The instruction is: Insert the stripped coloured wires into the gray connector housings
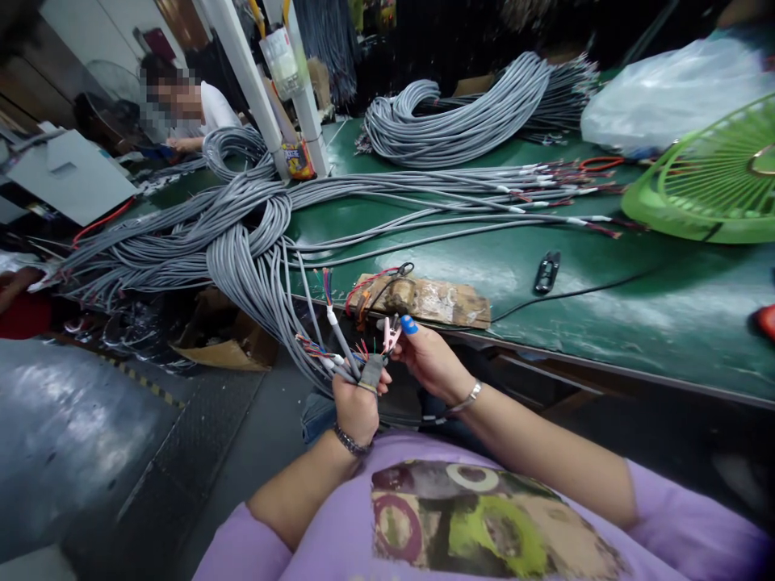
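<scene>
My left hand (357,407) is closed around the ends of several grey cables (348,355), just in front of the table edge. Thin coloured wires fan out of their stripped ends, and one cable stands up above the others. A dark grey wrap (371,371) covers my left thumb. Close beside it, my right hand (433,363) pinches a small pale pink, clip-like piece (391,332) near the wire ends; its exact kind is unclear. Blue tape sits on a right fingertip. Right behind the hands lies a worn wooden block (445,300) with red and black leads.
Grey cable bundles (242,218) spread over the green table (448,242) and hang off its front edge. Another coil (460,121) lies at the back. Black snips (547,273), a green fan (714,177) and a plastic bag (672,93) are on the right. A person (211,109) sits far left.
</scene>
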Demonstrator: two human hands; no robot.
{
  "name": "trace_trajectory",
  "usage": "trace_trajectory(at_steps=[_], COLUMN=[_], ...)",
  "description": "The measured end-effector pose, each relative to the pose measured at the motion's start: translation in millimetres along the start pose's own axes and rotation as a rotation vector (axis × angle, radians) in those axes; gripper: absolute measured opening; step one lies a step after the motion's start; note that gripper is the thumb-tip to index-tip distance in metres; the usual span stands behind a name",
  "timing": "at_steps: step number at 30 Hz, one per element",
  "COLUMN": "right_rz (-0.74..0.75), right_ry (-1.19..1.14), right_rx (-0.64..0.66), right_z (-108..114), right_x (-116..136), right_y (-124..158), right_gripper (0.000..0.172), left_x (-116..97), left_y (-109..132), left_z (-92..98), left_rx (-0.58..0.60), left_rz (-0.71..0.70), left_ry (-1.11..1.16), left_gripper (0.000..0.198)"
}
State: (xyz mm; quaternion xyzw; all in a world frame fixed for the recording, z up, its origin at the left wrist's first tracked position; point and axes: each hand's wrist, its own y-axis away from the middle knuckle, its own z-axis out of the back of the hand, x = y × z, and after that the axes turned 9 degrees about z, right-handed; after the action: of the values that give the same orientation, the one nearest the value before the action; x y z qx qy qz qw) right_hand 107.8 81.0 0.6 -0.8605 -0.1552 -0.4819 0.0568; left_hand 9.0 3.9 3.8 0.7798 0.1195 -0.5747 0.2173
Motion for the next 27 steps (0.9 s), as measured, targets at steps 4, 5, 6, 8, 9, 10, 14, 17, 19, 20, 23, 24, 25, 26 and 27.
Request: trace_trajectory(at_steps=[4, 5, 6, 8, 9, 10, 14, 17, 19, 20, 23, 24, 25, 26, 27], right_rz=[0.138, 0.109, 0.064, -0.040, -0.079, -0.105, -0.120, -0.126, -0.140, -0.149, -0.188, -0.205, -0.222, -0.235, -0.235], right_ry=[0.152, 0.114, 0.055, -0.078, -0.137, -0.183, -0.254, -0.268, -0.280, -0.286, -0.286, -0.271, -0.248, -0.219, -0.183], right_rx=[-0.018, 0.008, 0.041, 0.101, 0.112, 0.110, 0.007, -0.029, -0.023, -0.011, 0.064, 0.106, 0.156, 0.208, 0.259], right_z=[0, 0, 0, -2, -3, -4, -9, -11, -11, -9, -2, 1, 3, 5, 6], right_x=[-7, -8, -8, -8, -7, -6, -2, -1, -2, -3, -5, -5, -5, -5, -4], right_y=[0, -1, -1, -2, -3, -4, -6, -7, -6, -5, 2, 6, 10, 15, 20], right_gripper=[0.048, 0.049, 0.050, 0.050, 0.050, 0.048, 0.039, 0.038, 0.039, 0.040, 0.046, 0.049, 0.052, 0.054, 0.055], left_x=[6, 7, 7, 8, 7, 7, 7, 8, 8, 8, 8, 8, 8, 7, 7], left_y=[-1, -1, -2, -2, -2, -2, -2, -1, -1, -1, 0, 1, 2, 4, 5], left_z=[2.6, 2.9, 3.2, 3.4, 3.5, 3.6, 4.9, 5.8, 6.2, 6.3, 7.3, 7.9, 8.7, 9.6, 10.7], left_rx=[0.009, 0.017, 0.025, 0.033, 0.034, 0.033, 0.034, 0.039, 0.038, 0.039, 0.042, 0.042, 0.043, 0.045, 0.051], left_rz=[-0.005, -0.001, 0.003, 0.006, 0.008, 0.010, 0.006, 0.003, 0.004, 0.007, 0.025, 0.030, 0.034, 0.037, 0.039], left_ry=[-0.087, -0.090, -0.090, -0.090, -0.093, -0.096, -0.118, -0.127, -0.114, -0.104, -0.084, -0.082, -0.078, -0.078, -0.084], left_gripper=[0.029, 0.028, 0.028, 0.028, 0.028, 0.029, 0.030, 0.031, 0.030, 0.029, 0.030, 0.030, 0.030, 0.031, 0.031])
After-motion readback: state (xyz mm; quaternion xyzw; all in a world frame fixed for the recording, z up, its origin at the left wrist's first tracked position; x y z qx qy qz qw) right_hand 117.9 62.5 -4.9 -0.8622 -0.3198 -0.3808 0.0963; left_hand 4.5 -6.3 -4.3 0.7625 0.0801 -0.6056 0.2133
